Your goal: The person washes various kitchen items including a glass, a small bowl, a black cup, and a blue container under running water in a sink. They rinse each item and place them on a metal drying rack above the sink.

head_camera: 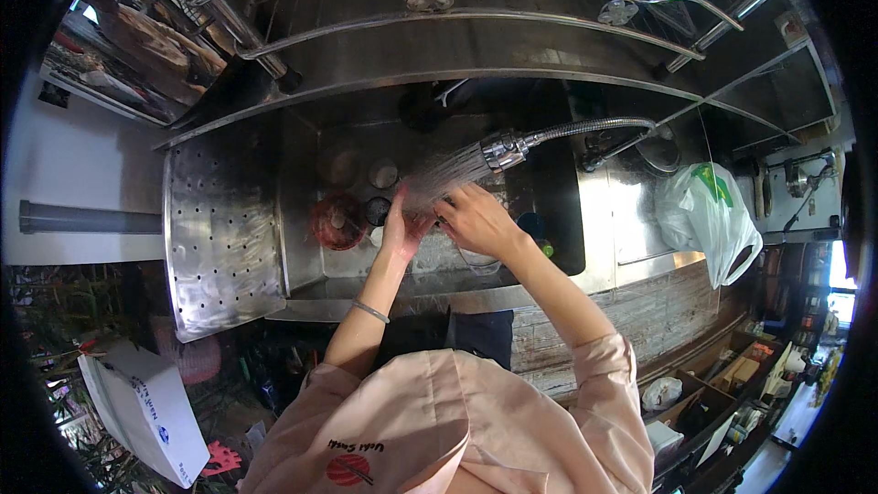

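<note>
Water sprays from a chrome faucet head (504, 151) on a flexible metal hose, falling over and between my hands in a stainless steel sink (302, 233). My left hand (403, 223) is under the spray, palm turned inward. Close beside it on the right, my right hand (477, 219) has bent fingers near a small dark item that I cannot make out. Whether either hand grips something is blurred by the water. Left of my left hand are a red round container (339, 221) and a small dark cup (377, 210). A clear bowl (480, 259) lies partly hidden below my right hand.
A perforated steel drainboard (223, 233) adjoins the sink on the left. Chrome rack rails (480, 14) cross above the far side. A white plastic bag (706, 219) sits on the right counter. A white box (147, 412) stands at lower left, and a divided wooden drawer (706, 384) at lower right.
</note>
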Action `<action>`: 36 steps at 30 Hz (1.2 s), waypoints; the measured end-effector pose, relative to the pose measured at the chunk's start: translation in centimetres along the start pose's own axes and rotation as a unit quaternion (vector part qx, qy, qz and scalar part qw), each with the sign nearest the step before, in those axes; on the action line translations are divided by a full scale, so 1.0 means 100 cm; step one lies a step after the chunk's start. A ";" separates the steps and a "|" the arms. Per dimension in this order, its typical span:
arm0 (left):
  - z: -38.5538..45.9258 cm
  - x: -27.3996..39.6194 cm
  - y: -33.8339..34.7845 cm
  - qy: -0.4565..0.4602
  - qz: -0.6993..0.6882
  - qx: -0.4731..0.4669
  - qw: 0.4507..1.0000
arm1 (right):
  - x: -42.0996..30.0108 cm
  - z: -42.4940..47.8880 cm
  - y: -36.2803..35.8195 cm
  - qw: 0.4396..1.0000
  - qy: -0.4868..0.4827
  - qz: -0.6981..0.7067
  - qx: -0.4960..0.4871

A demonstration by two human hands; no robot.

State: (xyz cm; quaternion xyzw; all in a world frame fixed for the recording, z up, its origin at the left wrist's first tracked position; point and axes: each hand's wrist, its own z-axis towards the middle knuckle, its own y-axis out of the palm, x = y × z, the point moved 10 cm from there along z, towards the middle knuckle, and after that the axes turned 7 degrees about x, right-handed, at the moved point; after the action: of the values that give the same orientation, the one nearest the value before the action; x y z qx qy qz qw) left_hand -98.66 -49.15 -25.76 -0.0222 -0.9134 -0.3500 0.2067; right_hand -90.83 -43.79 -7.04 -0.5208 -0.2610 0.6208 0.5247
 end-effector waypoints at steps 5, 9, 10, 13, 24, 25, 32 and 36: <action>-0.012 0.025 -0.006 0.059 0.071 0.038 0.995 | 0.004 0.009 0.081 0.992 0.009 0.039 -0.122; -0.011 0.046 -0.018 0.137 0.036 0.039 0.989 | 0.010 0.021 0.075 0.949 0.135 0.272 0.081; -0.007 0.049 -0.023 0.147 0.023 0.042 0.988 | 0.018 0.017 0.074 0.905 0.209 0.345 0.135; -0.003 0.063 -0.020 0.175 0.017 0.083 0.981 | 0.061 -0.026 0.080 0.679 0.493 0.502 0.210; 0.017 0.005 -0.013 0.027 0.108 0.051 0.992 | 0.023 -0.003 0.080 0.992 -0.002 0.026 -0.120; 0.014 0.011 -0.005 0.060 0.099 0.040 0.992 | 0.027 -0.001 0.076 0.993 0.015 0.075 -0.088; 0.028 0.004 -0.016 0.052 -0.027 0.018 0.998 | 0.065 -0.055 0.054 0.744 0.459 0.377 0.306; 0.027 -0.019 -0.013 -0.010 -0.063 0.003 0.998 | 0.071 -0.105 0.021 0.692 0.458 0.416 0.372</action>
State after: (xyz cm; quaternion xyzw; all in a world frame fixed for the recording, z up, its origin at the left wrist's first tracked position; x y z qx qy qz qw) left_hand -98.18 -48.19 -29.13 0.0327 -0.9160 -0.3593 0.1751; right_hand -81.28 -40.23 -14.91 -0.5578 0.5075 0.5061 0.4186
